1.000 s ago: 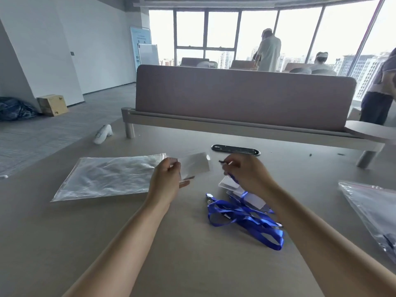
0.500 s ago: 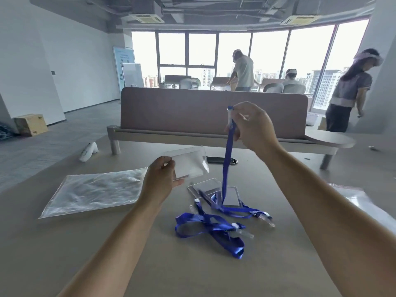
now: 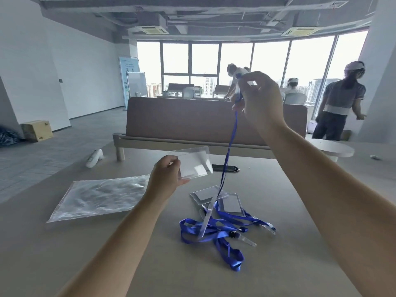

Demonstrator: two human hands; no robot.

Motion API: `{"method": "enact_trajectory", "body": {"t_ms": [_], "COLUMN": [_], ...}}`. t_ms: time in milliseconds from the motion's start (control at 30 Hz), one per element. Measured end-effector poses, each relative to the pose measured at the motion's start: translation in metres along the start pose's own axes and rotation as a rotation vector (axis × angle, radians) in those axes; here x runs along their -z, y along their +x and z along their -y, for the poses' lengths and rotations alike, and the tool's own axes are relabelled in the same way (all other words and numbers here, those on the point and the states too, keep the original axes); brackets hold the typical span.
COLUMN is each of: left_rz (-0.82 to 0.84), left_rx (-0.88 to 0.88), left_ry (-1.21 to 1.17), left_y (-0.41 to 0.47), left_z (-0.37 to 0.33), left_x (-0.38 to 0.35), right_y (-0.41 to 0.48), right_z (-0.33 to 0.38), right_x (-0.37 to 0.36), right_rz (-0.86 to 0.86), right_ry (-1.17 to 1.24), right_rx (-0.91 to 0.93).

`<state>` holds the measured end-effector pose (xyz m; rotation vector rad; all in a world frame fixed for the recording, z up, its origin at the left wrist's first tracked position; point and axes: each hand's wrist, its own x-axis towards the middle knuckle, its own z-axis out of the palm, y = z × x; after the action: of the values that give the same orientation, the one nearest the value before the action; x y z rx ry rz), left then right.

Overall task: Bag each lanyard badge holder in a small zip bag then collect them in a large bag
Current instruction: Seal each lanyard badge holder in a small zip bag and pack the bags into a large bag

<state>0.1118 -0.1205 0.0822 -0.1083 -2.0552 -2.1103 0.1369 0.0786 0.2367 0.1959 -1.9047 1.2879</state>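
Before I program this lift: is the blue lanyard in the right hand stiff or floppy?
Probably floppy: the blue lanyard hangs limp from the right hand. Likely light, since a fingertip pinch carries it. It may snag, as its lower end runs into the tangled pile.

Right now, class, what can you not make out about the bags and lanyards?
- Head view: how many lanyards form the blue pile; the straps overlap.
- Head view: whether the small zip bag is open; the left hand covers one end.
- Head view: the lifted lanyard at its top end; the right hand hides it.
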Motion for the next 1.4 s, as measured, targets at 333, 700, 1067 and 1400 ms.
{"method": "enact_trajectory", "body": {"t_ms": [333, 700, 1067, 1400], "left_rz": [0.004, -0.031, 0.009, 0.004], "left_rx": [-0.039, -0.013, 0.002, -0.078], "left_ry": [-0.003, -0.183, -0.066, 0.03], "left_y": [-0.004, -0.006, -0.01, -0.008], "left_z": [-0.012, -0.036, -0.011, 0.005], "left_x": [-0.001, -0.006, 0.003, 0.006], "right_y": [0.023, -0.021, -0.069, -0.081], "right_z": [0.027, 0.021, -0.047, -0.056], "right_x": [0.0, -0.021, -0.071, -0.08], "right_rz": [0.061, 0.396, 0.419, 0.542], "right_ry": [0.067, 0.043, -0.091, -0.126], "right_rx": [0.019, -0.195, -0.225, -0.167]}}
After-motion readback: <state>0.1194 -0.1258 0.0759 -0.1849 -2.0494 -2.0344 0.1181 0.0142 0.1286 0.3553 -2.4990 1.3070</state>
